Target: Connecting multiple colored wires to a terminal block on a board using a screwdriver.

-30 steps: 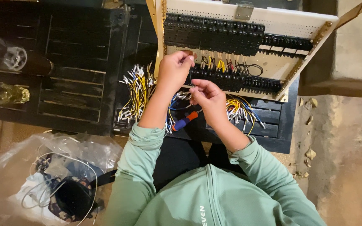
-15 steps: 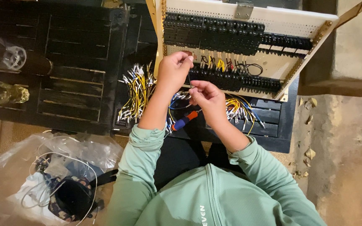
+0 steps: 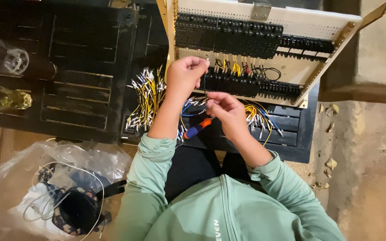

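**Wiring of the terminal board: a small part done, most wires waiting**

Nearest, at the left, a clear plastic bag (image 3: 45,187) is lying on the floor with cables and dark things inside. Further in, on the dark slatted table (image 3: 86,102), an orange-and-blue screwdriver (image 3: 197,129) is resting between the two forearms, and nobody is holding it.

Above it, the right hand (image 3: 228,111) is pinching the lower end of a short black wire (image 3: 205,87), fingers together on it. The left hand (image 3: 186,76) is holding the upper end, fingertips closed around it, just in front of the board.

On both sides, bundles of loose wires are lying: a big one of yellow and white wires (image 3: 146,98) at the left, a smaller one (image 3: 258,116) at the right. They are not connected yet.

Farthest, the white perforated board (image 3: 291,22) is carrying rows of black terminal blocks (image 3: 228,33). Only a few short yellow, red and black jumpers (image 3: 242,69) are sitting in the middle, so I judge that most terminals are still waiting for wires.
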